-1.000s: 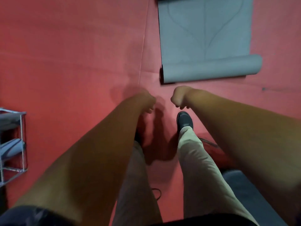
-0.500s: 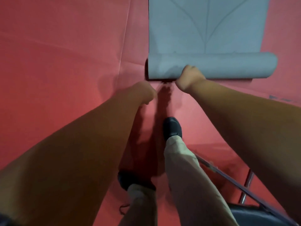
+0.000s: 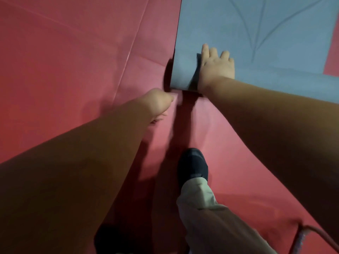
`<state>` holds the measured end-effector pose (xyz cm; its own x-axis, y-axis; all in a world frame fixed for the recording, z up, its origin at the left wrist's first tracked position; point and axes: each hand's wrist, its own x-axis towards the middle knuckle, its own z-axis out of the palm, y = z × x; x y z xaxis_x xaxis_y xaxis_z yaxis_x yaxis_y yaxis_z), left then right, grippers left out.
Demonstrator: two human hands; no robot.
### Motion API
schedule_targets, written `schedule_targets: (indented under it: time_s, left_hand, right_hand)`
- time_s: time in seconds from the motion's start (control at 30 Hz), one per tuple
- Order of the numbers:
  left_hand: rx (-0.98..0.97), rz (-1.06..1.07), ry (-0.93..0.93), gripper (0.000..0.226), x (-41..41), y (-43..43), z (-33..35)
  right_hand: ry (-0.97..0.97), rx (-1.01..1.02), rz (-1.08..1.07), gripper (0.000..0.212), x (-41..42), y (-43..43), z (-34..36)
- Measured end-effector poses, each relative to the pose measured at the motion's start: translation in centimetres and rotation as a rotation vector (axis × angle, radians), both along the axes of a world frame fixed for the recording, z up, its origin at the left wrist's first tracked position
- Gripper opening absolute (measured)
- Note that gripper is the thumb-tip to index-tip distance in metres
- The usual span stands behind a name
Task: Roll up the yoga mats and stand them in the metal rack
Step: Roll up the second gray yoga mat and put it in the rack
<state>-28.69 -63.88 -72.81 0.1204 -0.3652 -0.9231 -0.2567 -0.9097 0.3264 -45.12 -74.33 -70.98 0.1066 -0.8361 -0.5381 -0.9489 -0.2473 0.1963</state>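
A blue-grey yoga mat (image 3: 229,24) lies on the red floor at the upper right, its near end rolled into a thick roll (image 3: 275,83). My right hand (image 3: 216,68) rests flat on top of the roll near its left end, fingers apart and pointing away from me. My left hand (image 3: 157,103) is curled into a fist just below and left of the roll's left end, close to it; whether it touches is unclear. The metal rack is out of view.
Red floor covering (image 3: 73,61) with creases fills the left and middle. My black shoe (image 3: 193,165) and beige trouser leg stand below the roll. A thin metal bar (image 3: 300,235) shows at the bottom right corner.
I have leaned closer to the mat. My right hand went from the roll's near edge onto its top and spread flat. My left fist came up to the roll's left end.
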Motion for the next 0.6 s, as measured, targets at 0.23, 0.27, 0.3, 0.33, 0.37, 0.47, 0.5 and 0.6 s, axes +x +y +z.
schedule_targets:
  time_s: [0.23, 0.27, 0.3, 0.33, 0.37, 0.47, 0.5, 0.6]
  left_hand:
    - [-0.034, 0.407, 0.161, 0.072, 3.7, 0.3, -1.3]
    - [-0.037, 0.461, 0.190, 0.076, 4.3, 0.1, -1.2]
    - [-0.033, 0.519, 0.224, 0.079, 5.3, 0.0, -1.0]
    - [-0.024, 0.593, 0.262, 0.082, 6.4, 0.0, -0.7]
    - [-0.013, 0.661, 0.297, 0.083, 7.6, 0.1, -0.4]
    - [-0.023, 0.786, 0.400, 0.070, 11.7, 1.0, 0.9]
    - [-0.046, 0.798, 0.409, 0.059, 13.4, 1.7, 1.5]
    - [-0.127, 0.810, 0.379, 0.045, 18.9, 4.9, 3.0]
  right_hand:
    - [-0.130, -0.083, 0.035, 0.049, 1.9, 4.3, -0.5]
    - [-0.184, -0.081, 0.026, 0.045, 2.4, 4.7, -0.2]
    - [-0.240, -0.093, 0.020, 0.039, 3.3, 5.1, 0.1]
    - [-0.299, -0.113, 0.019, 0.034, 4.6, 5.5, 0.4]
    - [-0.358, -0.133, 0.025, 0.030, 6.2, 6.0, 0.8]
    - [-0.500, -0.174, 0.080, 0.028, 11.7, 7.9, 2.2]
    - [-0.535, -0.187, 0.106, 0.027, 13.4, 8.8, 2.5]
    - [-0.655, -0.170, 0.214, 0.021, 18.0, 12.7, 2.9]
